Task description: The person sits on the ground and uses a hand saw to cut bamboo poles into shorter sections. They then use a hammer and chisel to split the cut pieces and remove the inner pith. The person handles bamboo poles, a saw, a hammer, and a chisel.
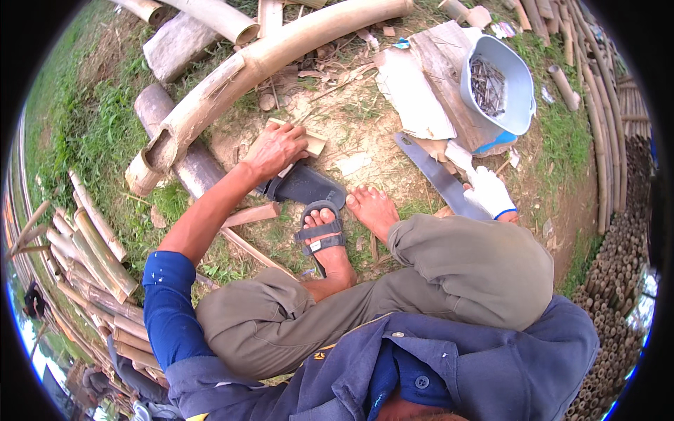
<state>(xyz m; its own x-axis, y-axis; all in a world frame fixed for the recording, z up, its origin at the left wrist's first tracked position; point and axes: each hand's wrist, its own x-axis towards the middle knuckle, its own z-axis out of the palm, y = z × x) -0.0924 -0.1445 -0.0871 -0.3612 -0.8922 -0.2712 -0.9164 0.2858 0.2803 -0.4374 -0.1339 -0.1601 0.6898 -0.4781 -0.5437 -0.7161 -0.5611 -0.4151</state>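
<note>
My bare left hand (277,151) is closed over a small, flat, pale piece of wood (317,143), its fingers curled across the top. Below that hand a loose black sandal (307,186) lies on the ground. My right hand (486,191), in a white glove with a blue cuff edge, is closed beside a handsaw (439,175). A pale, narrow piece (459,156) runs up from the glove; I cannot make out what it is. The saw's toothed blade lies slanting, and its handle end is hidden near my knee.
A thick bamboo pole (260,59) curves across the far side, over a dark log (172,133). At the far right, a pale blue bucket (521,91) of nails sits by wooden boards (439,77). Bamboo stacks (98,245) line both sides; my feet (372,210) are between my hands.
</note>
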